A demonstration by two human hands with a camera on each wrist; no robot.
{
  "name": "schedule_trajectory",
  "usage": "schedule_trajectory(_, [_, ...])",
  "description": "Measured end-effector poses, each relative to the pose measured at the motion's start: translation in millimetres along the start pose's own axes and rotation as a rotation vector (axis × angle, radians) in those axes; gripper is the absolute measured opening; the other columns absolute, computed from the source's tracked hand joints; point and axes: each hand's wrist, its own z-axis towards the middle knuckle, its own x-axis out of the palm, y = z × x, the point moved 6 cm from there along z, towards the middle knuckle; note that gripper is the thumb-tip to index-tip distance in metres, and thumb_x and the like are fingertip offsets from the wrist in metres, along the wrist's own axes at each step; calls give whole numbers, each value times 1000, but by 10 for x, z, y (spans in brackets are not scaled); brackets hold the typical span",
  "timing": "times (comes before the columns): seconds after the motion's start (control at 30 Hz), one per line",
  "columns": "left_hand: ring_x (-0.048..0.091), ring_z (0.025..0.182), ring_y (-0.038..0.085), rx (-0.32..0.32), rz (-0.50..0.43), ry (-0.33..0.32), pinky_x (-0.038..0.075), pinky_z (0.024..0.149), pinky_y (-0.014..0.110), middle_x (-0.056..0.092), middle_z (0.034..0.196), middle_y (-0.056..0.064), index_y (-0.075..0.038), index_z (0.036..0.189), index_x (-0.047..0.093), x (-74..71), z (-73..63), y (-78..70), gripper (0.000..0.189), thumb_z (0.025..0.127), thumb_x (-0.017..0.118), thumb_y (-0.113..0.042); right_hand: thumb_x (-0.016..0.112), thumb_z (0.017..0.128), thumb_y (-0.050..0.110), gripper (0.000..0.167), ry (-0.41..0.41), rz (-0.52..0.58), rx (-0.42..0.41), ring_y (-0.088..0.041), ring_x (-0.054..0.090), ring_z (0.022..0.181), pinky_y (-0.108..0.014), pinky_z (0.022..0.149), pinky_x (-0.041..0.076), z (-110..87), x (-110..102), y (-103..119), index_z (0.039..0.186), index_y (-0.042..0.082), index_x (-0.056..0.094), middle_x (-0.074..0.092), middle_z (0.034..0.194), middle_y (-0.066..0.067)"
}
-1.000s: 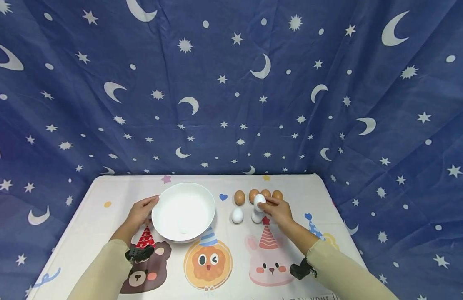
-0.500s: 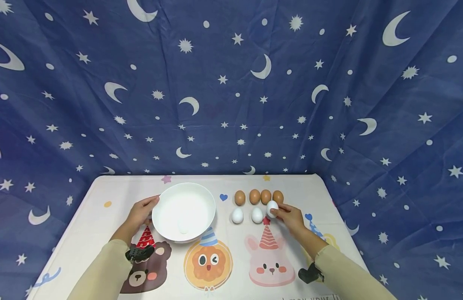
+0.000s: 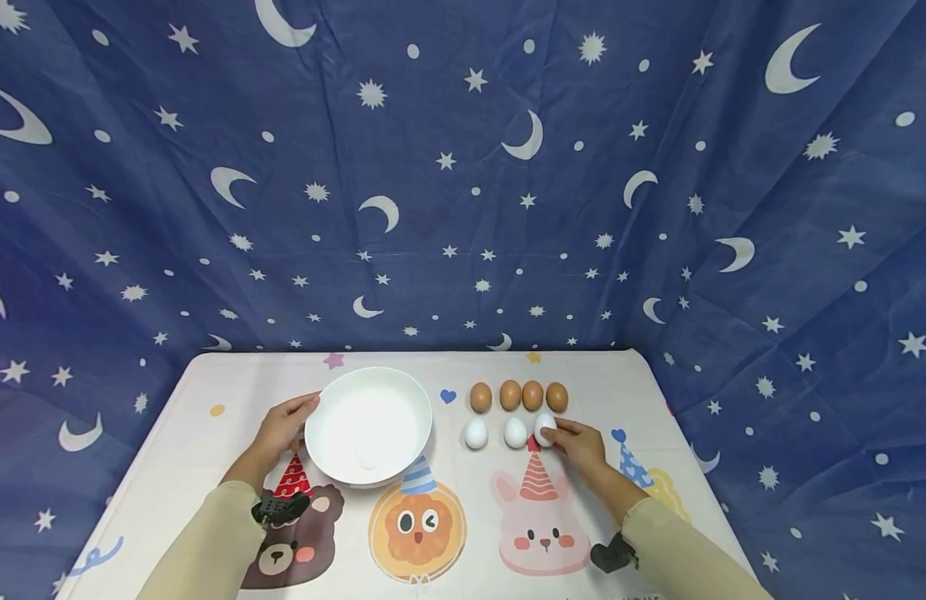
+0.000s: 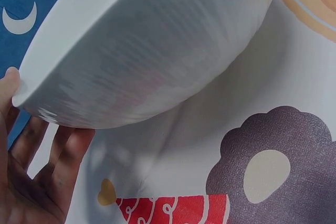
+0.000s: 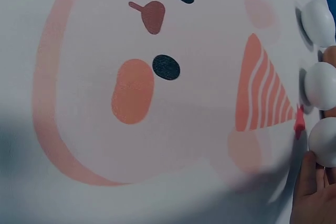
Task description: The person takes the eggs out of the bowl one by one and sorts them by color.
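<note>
In the head view, my left hand [image 3: 286, 427] holds the left rim of a wide white bowl [image 3: 368, 392]. The left wrist view shows the thumb at the rim and the other fingers under the outer wall of the bowl [image 4: 157, 51]. My right hand [image 3: 578, 446] pinches a white egg [image 3: 544, 428] at the right end of a row. Beside it stand a second white egg [image 3: 515, 432] and a third white egg [image 3: 475, 433]. The held egg [image 5: 324, 141] is partly cut off at the right wrist view's edge, with the fingertips against it.
Several brown eggs [image 3: 533, 395] form a row just behind the white ones. All this is on a table with a white cartoon-print cloth [image 3: 447, 567]. A blue curtain [image 3: 463, 208] with moons and stars hangs behind the table's far edge.
My right hand has carried the white egg to the right, then lowered it toward the near side, beside the other white eggs. The left hand and the bowl have kept their place.
</note>
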Motion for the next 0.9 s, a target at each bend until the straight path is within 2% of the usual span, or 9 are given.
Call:
schedule_trajectory(0.33, [61,86,11,4,1,-3,57,67,27,50,142,25,-9,149,42,0,-12,-1,72,97,49,-59,79,84,17,48,-13,-10,-6,-10,68,88,-21,75,57,17,24,-53,120,-10,65,66,119,-25])
schedule_trajectory(0.57, [62,84,11,5,0,-4,57,66,28,51,139,26,-7,149,41,-4,-30,1,73,97,49,-58,78,85,17,46,8,-19,-14,-17,69,95,-23,79,57,25,53,-65,120,-11,64,66,120,-26])
schedule_trajectory(0.9, [64,88,12,12,12,-2,58,70,27,51,140,26,-8,149,41,-2,-37,-18,71,98,48,-57,77,86,15,45,2,1,15,-15,70,92,-23,78,58,36,59,-76,122,-10,64,64,123,-27])
